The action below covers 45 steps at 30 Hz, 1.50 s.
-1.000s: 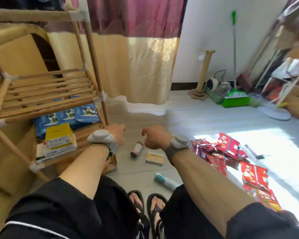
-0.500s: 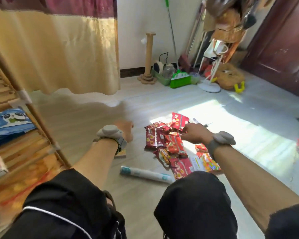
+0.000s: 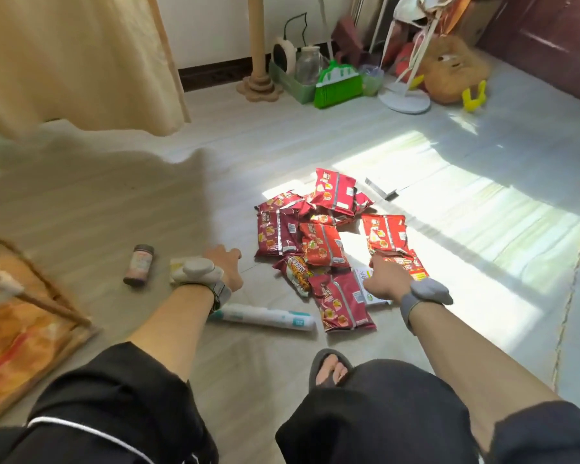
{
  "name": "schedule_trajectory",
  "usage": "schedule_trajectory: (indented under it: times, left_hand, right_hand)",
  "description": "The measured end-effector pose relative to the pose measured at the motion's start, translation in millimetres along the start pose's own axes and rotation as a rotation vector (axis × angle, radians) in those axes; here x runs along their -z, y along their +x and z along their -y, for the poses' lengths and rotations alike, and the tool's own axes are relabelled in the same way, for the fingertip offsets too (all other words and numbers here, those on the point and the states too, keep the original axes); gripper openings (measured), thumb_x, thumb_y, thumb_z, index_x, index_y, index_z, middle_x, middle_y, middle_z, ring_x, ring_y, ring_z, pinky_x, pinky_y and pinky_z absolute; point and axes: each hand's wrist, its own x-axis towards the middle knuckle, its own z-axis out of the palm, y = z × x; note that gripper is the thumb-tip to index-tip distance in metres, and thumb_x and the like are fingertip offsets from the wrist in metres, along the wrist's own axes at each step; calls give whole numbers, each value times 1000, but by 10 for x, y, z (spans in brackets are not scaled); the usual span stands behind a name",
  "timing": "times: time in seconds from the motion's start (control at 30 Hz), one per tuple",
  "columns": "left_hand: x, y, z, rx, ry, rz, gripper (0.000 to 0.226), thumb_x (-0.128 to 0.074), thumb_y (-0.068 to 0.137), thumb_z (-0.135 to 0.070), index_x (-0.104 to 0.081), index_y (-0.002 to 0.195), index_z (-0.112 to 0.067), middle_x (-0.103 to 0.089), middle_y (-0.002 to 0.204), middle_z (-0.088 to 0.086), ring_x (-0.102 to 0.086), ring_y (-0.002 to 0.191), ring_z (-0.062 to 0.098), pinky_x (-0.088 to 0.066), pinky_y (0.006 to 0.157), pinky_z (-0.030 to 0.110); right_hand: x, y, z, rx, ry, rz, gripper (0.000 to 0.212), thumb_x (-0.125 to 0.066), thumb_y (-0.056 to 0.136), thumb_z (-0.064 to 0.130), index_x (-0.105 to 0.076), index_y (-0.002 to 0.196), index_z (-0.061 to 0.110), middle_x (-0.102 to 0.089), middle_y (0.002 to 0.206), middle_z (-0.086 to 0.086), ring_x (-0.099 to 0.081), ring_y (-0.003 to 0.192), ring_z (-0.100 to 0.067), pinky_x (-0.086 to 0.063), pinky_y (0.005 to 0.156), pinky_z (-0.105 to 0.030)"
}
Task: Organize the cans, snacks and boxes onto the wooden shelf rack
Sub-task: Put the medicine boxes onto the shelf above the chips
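Several red snack packets lie in a heap on the floor ahead of me. My right hand hovers over the heap's near right side, fingers loosely curled, holding nothing, just above a white box half hidden under packets. My left hand hangs over the floor left of the heap, relaxed and empty. A small dark can lies further left, and a pale flat box peeks out behind my left wrist. A white and teal tube lies near my knees. Only a corner of the wooden shelf rack shows at the left edge.
A cream curtain hangs at the back left. Along the far wall stand a wooden post, a green brush, a white stand and a plush toy. My sandalled foot rests near the tube.
My view has swung right, away from the shelf rack, and dipped toward the snack heap. My right hand has come nearer, to the heap's near right side. Both hands stay empty.
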Motion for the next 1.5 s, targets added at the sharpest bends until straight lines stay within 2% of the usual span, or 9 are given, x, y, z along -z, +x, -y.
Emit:
schedule_trajectory:
  times: [0.1,0.27,0.5,0.67,0.83,0.97,1.1,1.37,1.5]
  left_hand:
    - [-136,258,-38,24,24,24,60,-53,87,-25,-38,145,-30,-40,145,6,-51,123,31,-47,101,44]
    - [-386,877,83,34,76,86,62,-55,81,-27,-39,141,-31,-41,143,4,-48,123,33,-45,100,41]
    - [-1102,1999,622,207,132,164,79,-58,69,-57,-26,141,-44,-31,148,8,-43,127,43,-32,105,63]
    - [-979,1899,440,246,80,66,82,-59,93,-24,-9,157,-37,-7,160,19,-30,138,50,-37,108,56]
    - [-1226,2074,743,197,114,-45,65,-37,85,-36,-24,147,-18,-49,136,19,-44,122,42,-40,100,52]
    - [-1072,1805,651,114,328,38,47,-55,88,-22,-45,132,-10,-49,131,13,-45,121,33,-44,92,37]
    - [-840,1620,650,77,273,-14,42,-52,92,-44,-55,121,-14,-57,124,13,-52,113,33,-47,85,38]
    - [168,826,723,231,-222,-161,45,-50,90,-60,-70,90,-20,-71,90,4,-61,77,23,-44,63,27]
    - [524,194,790,270,-639,-212,47,-53,92,-62,-71,90,-19,-68,93,5,-61,80,26,-48,69,29]
  right_hand:
    - [-170,287,-33,-48,13,54,52,-54,91,22,-41,139,10,-61,121,-12,-59,95,-28,-49,77,-36]
    - [-409,918,-85,-145,-1,78,60,-53,93,28,-35,146,9,-53,138,-18,-57,119,-37,-51,93,-42]
    - [-784,1668,-69,-363,-5,104,74,-57,96,34,-18,155,11,-25,156,-25,-32,141,-46,-35,112,-51]
    - [-1067,1939,-115,-428,12,96,69,-63,93,28,-22,147,13,-35,147,-27,-38,135,-44,-38,106,-50]
    - [-1196,2007,-160,-458,1,26,83,-68,89,25,-15,150,7,-31,150,-23,-36,136,-45,-38,107,-53]
    - [-1173,1965,-190,-437,-62,-33,77,-67,89,32,-26,147,2,-37,148,-20,-40,134,-42,-40,105,-50]
    - [-920,1792,-101,-424,-59,-145,76,-70,85,44,-34,143,11,-39,146,-22,-39,133,-42,-35,107,-48]
    - [-285,1040,662,-34,482,-210,73,-76,79,49,-41,135,21,-46,123,-13,-57,104,-32,-47,84,-36]
    - [-95,463,1231,289,852,71,63,-82,73,45,-51,124,24,-64,115,-4,-61,89,-15,-54,75,-34]
